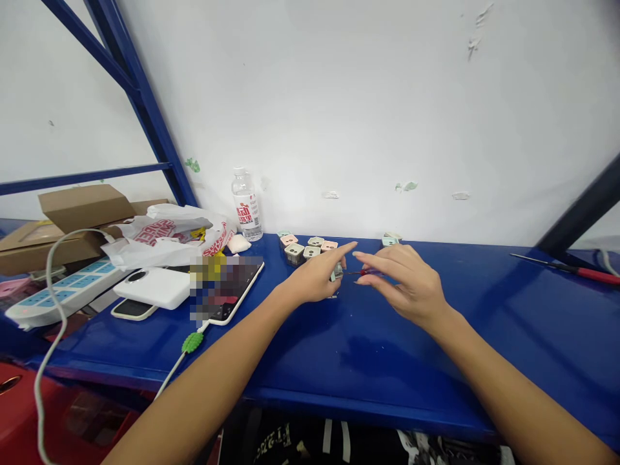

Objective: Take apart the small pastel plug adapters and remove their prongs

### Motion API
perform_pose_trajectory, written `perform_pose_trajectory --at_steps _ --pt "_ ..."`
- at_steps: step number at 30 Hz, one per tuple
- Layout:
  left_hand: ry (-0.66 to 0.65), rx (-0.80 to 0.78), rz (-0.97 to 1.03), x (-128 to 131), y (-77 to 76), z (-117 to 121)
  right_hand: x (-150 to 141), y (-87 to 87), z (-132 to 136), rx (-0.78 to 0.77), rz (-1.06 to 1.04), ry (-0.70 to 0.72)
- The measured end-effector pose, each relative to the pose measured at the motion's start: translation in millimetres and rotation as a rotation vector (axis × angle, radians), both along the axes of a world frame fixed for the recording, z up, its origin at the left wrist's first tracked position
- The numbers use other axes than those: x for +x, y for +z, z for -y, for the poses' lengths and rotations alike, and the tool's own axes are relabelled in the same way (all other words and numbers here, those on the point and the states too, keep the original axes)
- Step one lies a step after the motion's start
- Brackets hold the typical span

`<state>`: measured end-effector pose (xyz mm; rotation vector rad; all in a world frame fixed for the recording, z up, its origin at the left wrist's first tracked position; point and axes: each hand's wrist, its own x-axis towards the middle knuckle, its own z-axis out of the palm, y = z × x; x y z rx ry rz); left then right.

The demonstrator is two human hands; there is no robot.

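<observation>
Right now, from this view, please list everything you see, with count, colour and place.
Bench top: one, blue, under everything.
Water bottle: one, clear, back.
Plastic bag: one, white and red, left.
Cardboard boxes: at least two, brown, far left.
Power strip: one, white and blue, left.
Device: one, white, left of centre.
Tablet: one, screen blurred, beside the device.
Screwdriver: one, red handle, right.
Small square pieces: about seven, pastel, back centre.
Left hand: one, centre, beside a small piece.
Right hand: one, centre, near a small red tool.
</observation>
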<state>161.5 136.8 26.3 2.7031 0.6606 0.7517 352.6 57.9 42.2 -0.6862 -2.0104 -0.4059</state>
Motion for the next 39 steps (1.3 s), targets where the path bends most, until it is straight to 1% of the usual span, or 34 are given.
perform_pose_trajectory --at_steps 3,5,7,10,12,18,25,28,31,34,36,39 --pt "0.0 0.019 -0.004 -0.4 1.1 -0.7 -1.6 2.2 2.7 -0.076 0.008 -0.002" --pt "0.0 0.022 -0.007 -0.6 1.4 -0.8 -3.1 2.1 3.4 -0.099 0.004 0.015" --pt "0.002 0.014 -0.014 -0.7 1.2 -0.4 -3.5 0.4 2.3 -0.075 -0.001 0.011" --pt "0.006 0.002 -0.027 -0.6 0.7 0.4 -1.7 -1.8 -0.6 -0.019 -0.014 -0.053" --pt "-0.001 0.005 -0.025 -0.3 0.9 0.6 -0.6 -1.3 -0.8 -0.008 -0.024 -0.068" --pt "-0.004 0.011 0.005 0.2 2.7 0.5 -2.1 2.8 5.8 -0.104 -0.01 -0.023" --pt "0.016 0.045 -0.048 0.4 1.1 -1.0 -4.4 -1.8 0.6 -0.125 -0.063 -0.024" --pt "0.01 0.042 -0.083 -0.2 2.7 -1.6 -5.1 -0.8 1.4 -0.132 -0.116 -0.052" --pt "0.02 0.019 -0.126 -3.1 7.6 -2.9 -5.6 1.3 4.0 -0.166 -0.248 -0.109" --pt "0.057 -0.01 -0.151 -8.9 16.2 -4.7 -5.8 1.7 4.4 -0.234 -0.367 -0.156" --pt "0.071 -0.023 -0.157 -13.8 23.6 -5.3 -6.1 -0.1 2.6 -0.274 -0.354 -0.164" --pt "0.091 -0.07 -0.186 -21.3 34.2 -4.6 -8.0 -5.2 -1.7 -0.331 -0.25 -0.169"
